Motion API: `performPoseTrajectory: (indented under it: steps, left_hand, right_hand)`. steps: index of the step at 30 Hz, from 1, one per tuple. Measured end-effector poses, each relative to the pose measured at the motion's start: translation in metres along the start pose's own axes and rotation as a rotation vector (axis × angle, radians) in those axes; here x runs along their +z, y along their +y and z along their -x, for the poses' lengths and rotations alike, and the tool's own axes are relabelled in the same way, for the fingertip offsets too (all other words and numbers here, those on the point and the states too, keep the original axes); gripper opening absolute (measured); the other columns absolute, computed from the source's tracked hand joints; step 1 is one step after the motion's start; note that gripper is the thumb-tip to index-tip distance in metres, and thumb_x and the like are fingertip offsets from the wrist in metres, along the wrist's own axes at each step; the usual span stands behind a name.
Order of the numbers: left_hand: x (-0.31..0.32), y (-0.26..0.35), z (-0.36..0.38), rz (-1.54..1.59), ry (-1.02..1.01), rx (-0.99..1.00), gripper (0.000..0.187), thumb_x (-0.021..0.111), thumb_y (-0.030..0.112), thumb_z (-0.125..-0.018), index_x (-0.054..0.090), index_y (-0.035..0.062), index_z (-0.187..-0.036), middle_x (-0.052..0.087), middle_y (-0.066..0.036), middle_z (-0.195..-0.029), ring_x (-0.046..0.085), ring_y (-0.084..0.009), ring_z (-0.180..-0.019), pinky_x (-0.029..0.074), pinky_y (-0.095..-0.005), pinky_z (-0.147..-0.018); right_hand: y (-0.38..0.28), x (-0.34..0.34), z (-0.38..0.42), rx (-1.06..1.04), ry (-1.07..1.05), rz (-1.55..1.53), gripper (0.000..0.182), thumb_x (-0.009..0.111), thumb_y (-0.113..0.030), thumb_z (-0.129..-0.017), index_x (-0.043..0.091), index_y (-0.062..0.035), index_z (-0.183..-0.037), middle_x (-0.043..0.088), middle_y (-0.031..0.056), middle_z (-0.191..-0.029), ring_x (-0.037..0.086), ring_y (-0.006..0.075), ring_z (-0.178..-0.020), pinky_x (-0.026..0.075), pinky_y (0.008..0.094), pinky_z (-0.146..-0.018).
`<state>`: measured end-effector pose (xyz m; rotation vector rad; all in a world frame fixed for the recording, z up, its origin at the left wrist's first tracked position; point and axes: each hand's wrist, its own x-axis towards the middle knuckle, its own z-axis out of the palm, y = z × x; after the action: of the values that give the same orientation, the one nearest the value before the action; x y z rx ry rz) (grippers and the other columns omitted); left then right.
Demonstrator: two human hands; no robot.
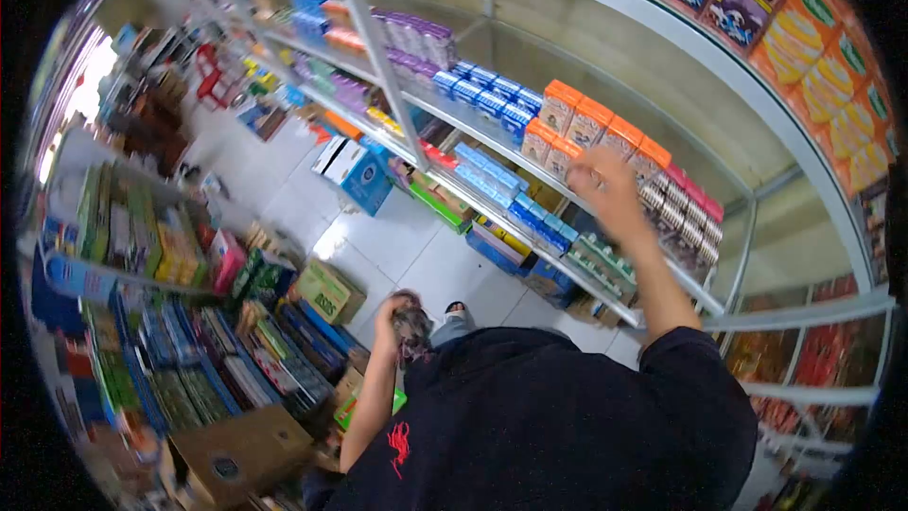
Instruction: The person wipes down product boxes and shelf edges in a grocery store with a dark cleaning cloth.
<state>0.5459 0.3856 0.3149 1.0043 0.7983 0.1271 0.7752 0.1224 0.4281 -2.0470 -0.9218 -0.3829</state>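
My left hand (388, 314) is closed on a crumpled, dark patterned bundle (413, 331) with grey and pinkish patches, held low in front of my body. I cannot tell whether it is cloth or plastic. Stretched out over the shelf at right, my right hand (610, 191) has loosely curved fingers, with nothing seen between them. Its fingertips overlap the front of the small orange drink cartons (560, 153), which stand in rows. Blue-and-white cartons (489, 104) line up to their left, and dark-and-white striped packs with pink tops (683, 218) to their right.
Below are lower shelves with light-blue packs (487, 175) and green packs (605, 260). A blue-and-white box (353, 175) stands on the tiled floor (378, 251). At left are a green carton (326, 291), crowded goods racks (180, 350) and an open cardboard box (241, 454).
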Motion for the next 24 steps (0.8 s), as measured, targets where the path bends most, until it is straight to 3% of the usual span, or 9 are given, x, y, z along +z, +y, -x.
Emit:
performPoseTrajectory:
  steps: [1, 3, 5, 7, 9, 13, 14, 19, 24]
  left_hand:
    - [0.011, 0.021, -0.011, -0.072, -0.099, -0.122, 0.041, 0.042, 0.04, -0.08, 0.055, 0.001, -0.084, 0.052, -0.007, -0.068, 0.05, -0.0142, -0.061, 0.045, -0.0268, -0.058]
    - [0.009, 0.042, -0.06, -0.117, -0.645, -0.302, 0.053, 0.037, 0.051, -0.082, 0.056, 0.0015, -0.085, 0.055, -0.007, -0.071, 0.052, -0.0154, -0.063, 0.045, -0.0281, -0.062]
    - [0.035, 0.063, -0.098, -0.305, -0.801, -0.204, 0.051, 0.035, 0.046, -0.084, 0.057, -0.0004, -0.09, 0.058, -0.009, -0.079, 0.054, -0.0166, -0.071, 0.044, -0.0281, -0.068]
    - [0.088, 0.085, -0.101, -0.666, -0.702, 0.416, 0.046, 0.038, 0.04, -0.085, 0.057, -0.0014, -0.093, 0.06, -0.008, -0.078, 0.054, -0.0155, -0.073, 0.041, -0.0269, -0.07]
    - [0.129, 0.091, -0.116, -0.779, -0.766, 0.691, 0.04, 0.043, 0.035, -0.083, 0.055, 0.0025, -0.104, 0.061, -0.01, -0.077, 0.057, -0.0195, -0.075, 0.042, -0.0299, -0.07]
    - [0.203, 0.109, -0.098, -1.266, -0.817, 0.834, 0.044, 0.048, 0.037, -0.081, 0.048, 0.0131, -0.118, 0.061, -0.015, -0.07, 0.058, -0.0322, -0.071, 0.044, -0.0372, -0.063]
    - [0.214, 0.087, -0.124, -1.25, -0.81, 0.959, 0.053, 0.049, 0.041, -0.079, 0.038, 0.0212, -0.127, 0.059, -0.017, -0.066, 0.057, -0.0368, -0.063, 0.045, -0.0415, -0.06]
    - [0.242, 0.074, -0.148, -1.518, -0.755, 1.045, 0.062, 0.049, 0.039, -0.078, 0.025, 0.0226, -0.133, 0.058, -0.019, -0.064, 0.058, -0.0346, -0.062, 0.045, -0.0435, -0.058]
    - [0.239, 0.064, -0.152, -1.52, -0.794, 1.039, 0.073, 0.052, 0.034, -0.074, 0.013, 0.0246, -0.135, 0.058, -0.016, -0.061, 0.057, -0.0335, -0.057, 0.046, -0.0432, -0.053]
  right_hand:
    - [0.005, -0.013, -0.012, -0.016, 0.093, 0.188, 0.021, 0.06, -0.015, -0.073, 0.057, -0.0041, -0.09, 0.058, 0.0092, -0.088, 0.051, 0.0263, -0.09, 0.042, 0.0353, -0.077]
    - [0.01, -0.028, -0.029, 0.002, 0.188, 0.403, 0.027, 0.062, -0.019, -0.071, 0.056, -0.0054, -0.095, 0.058, 0.0097, -0.088, 0.051, 0.0278, -0.092, 0.042, 0.0367, -0.077]
    - [0.013, -0.037, -0.04, 0.053, 0.206, 0.723, 0.043, 0.065, -0.027, -0.067, 0.052, -0.0076, -0.103, 0.058, 0.0117, -0.091, 0.052, 0.0305, -0.092, 0.043, 0.0384, -0.076]
    - [0.035, -0.033, -0.034, 0.215, 0.046, 0.752, 0.046, 0.066, -0.029, -0.065, 0.051, -0.009, -0.104, 0.058, 0.0122, -0.092, 0.053, 0.0306, -0.091, 0.044, 0.039, -0.075]
    - [0.04, -0.033, -0.032, 0.366, -0.114, 0.766, 0.05, 0.067, -0.031, -0.063, 0.05, -0.0104, -0.106, 0.058, 0.0126, -0.092, 0.054, 0.0308, -0.09, 0.044, 0.0396, -0.073]
    - [0.031, -0.031, -0.034, 0.401, -0.077, 0.792, 0.046, 0.067, -0.03, -0.062, 0.053, -0.0124, -0.103, 0.059, 0.0099, -0.092, 0.056, 0.0296, -0.087, 0.045, 0.0407, -0.07]
    - [0.032, -0.035, -0.036, 0.363, -0.04, 0.784, 0.046, 0.067, -0.03, -0.062, 0.053, -0.0122, -0.102, 0.059, 0.0098, -0.093, 0.056, 0.0295, -0.087, 0.045, 0.0407, -0.07]
    - [0.038, -0.055, -0.067, 0.338, 0.097, 0.759, 0.048, 0.067, -0.029, -0.063, 0.054, -0.007, -0.105, 0.058, 0.014, -0.097, 0.055, 0.0306, -0.09, 0.044, 0.0382, -0.075]
    - [0.087, -0.053, -0.085, 0.414, -0.019, 0.673, 0.046, 0.065, -0.029, -0.065, 0.055, -0.0056, -0.103, 0.058, 0.0169, -0.096, 0.055, 0.0327, -0.089, 0.043, 0.0389, -0.076]
